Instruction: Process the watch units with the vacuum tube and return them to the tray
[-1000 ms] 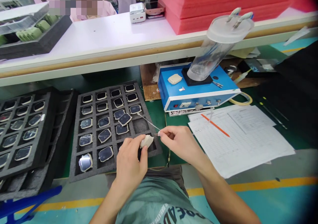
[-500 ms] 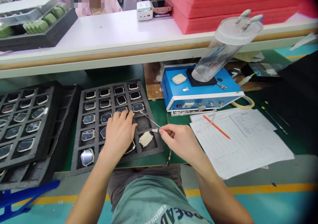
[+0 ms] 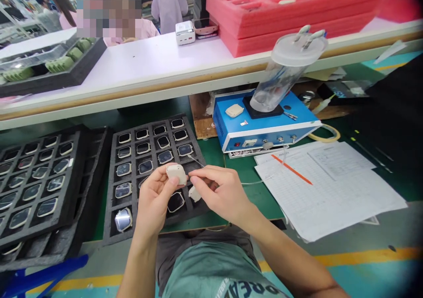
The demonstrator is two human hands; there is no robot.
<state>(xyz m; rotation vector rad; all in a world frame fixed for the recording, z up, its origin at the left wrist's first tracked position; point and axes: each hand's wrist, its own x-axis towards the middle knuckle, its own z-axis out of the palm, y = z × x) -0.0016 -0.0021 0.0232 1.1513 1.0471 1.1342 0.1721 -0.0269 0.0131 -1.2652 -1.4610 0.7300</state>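
Observation:
My left hand [image 3: 152,196] is closed around a cream smartwatch [image 3: 176,174], its back turned up, held above a dark foam tray [image 3: 109,205]. Close to the watch's right edge, the pinched fingers of my right hand [image 3: 223,188] hold a thin white cable [image 3: 197,160]. The cable's tip is hidden by the fingers, so I cannot tell if it touches the watch. Another smartwatch [image 3: 194,194] lies back up in the tray, partly behind my right hand. Several more watches sit screen up in the tray's compartments.
A second foam tray [image 3: 74,174] of watches is stacked at left. Behind my right hand stands a blue box [image 3: 271,124] carrying a clear cylinder [image 3: 276,84] and a watch. Papers [image 3: 333,201] with an orange strip lie at right. A raised shelf [image 3: 148,69] runs across the back.
My left hand has lifted a watch out of the tray and turned its back up. My right hand has moved left with the cable, up to the watch. The view has shifted slightly.

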